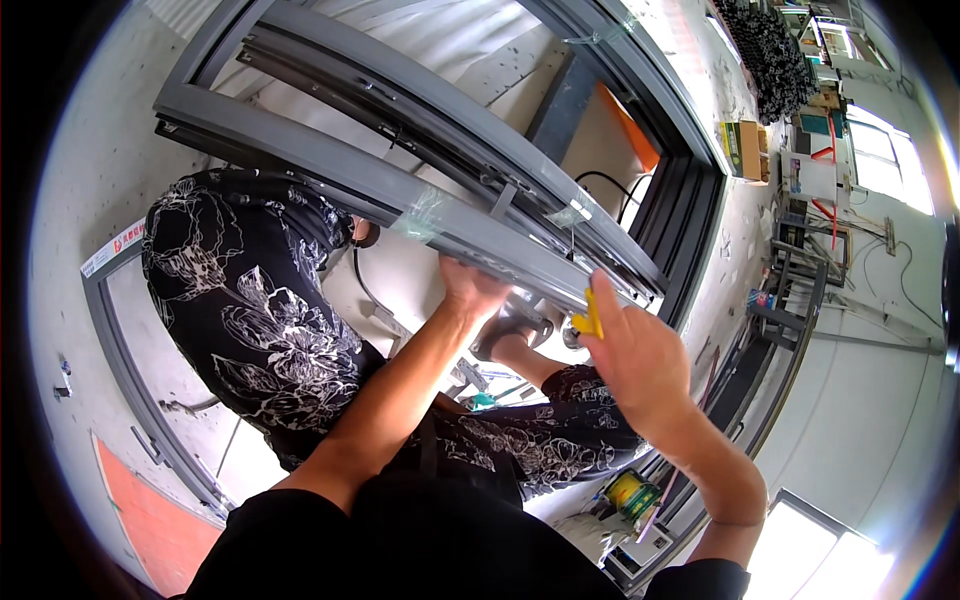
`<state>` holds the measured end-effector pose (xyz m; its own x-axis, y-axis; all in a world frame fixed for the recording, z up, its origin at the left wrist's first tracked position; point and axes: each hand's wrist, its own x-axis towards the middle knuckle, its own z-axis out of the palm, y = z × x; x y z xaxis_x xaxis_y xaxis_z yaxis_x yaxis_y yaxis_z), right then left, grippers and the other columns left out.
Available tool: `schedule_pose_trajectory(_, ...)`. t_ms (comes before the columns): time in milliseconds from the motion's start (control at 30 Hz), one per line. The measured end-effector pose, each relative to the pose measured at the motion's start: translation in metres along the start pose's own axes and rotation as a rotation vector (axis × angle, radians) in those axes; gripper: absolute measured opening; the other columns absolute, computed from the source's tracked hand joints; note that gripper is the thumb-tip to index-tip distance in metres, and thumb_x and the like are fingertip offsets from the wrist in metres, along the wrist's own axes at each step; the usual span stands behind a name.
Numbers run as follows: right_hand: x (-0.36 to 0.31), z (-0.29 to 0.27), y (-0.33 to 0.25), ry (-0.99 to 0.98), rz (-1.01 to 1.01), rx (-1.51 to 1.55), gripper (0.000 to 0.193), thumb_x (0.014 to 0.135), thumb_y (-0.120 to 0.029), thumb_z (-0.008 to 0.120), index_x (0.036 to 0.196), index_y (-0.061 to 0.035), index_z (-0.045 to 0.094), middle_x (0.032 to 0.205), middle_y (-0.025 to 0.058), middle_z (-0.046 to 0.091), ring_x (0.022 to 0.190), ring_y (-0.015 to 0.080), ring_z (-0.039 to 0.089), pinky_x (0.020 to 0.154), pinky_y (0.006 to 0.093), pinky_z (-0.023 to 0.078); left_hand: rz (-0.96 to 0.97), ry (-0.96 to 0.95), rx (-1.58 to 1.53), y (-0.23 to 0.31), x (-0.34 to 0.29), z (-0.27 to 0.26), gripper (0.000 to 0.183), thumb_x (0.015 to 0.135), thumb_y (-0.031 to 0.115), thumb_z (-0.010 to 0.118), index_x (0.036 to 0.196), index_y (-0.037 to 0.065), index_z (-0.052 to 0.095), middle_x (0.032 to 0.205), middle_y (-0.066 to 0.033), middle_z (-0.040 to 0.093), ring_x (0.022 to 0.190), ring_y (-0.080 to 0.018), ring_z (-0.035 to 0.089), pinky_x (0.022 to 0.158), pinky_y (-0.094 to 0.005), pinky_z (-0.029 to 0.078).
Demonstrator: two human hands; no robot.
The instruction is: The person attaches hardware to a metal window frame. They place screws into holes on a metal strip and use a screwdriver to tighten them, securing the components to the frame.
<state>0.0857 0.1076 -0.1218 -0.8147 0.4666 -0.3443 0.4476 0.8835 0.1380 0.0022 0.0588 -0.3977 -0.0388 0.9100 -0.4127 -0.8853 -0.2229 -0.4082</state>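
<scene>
A black shirt (pixel 450 535) fills the foreground. Beyond it, a grey metal frame (pixel 310 160) slants across the view; the left hand (pixel 475 287) touches its near bar, finger closure unclear, while the right hand (pixel 640 360) grips a yellow tool (pixel 592 312) near that bar's right end.

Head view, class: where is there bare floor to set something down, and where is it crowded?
Bare floor: left, between the large grey frame and the smaller frame; right, bordered by that frame and the cardboard box. Crowded: under the left hand, between the legs, with cable and metal pieces.
</scene>
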Motion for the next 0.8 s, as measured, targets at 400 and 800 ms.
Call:
schedule_pose_trajectory(400, -0.043, 0.026, 0.001, 0.158, -0.109, 0.226, 0.058, 0.071, -0.004, 0.071, 0.127, -0.0070, 0.058, 0.078, 0.0059, 0.053, 0.071, 0.0226, 0.058, 0.059, 0.0341, 0.050, 0.004, -0.062, 0.070, -0.003, 0.002, -0.005, 0.056, 0.086, 0.059, 0.050, 0.109, 0.010, 0.065, 0.118, -0.0134, 0.061, 0.117, -0.0329, 0.053, 0.104, -0.0540, 0.041)
schedule_pose_trajectory(800, -0.045, 0.067, 0.024, 0.157, -0.171, -0.052, 0.045, 0.067, -0.012, 0.070, 0.112, -0.0103, 0.064, 0.081, 0.0019, 0.055, 0.076, 0.0210, 0.057, 0.065, 0.0361, 0.047, 0.005, 0.116, 0.016, -0.004, -0.006, 0.019, 0.055, 0.083, 0.057, 0.055, 0.108, 0.010, 0.067, 0.118, -0.0144, 0.061, 0.115, -0.0331, 0.054, 0.104, -0.0534, 0.041)
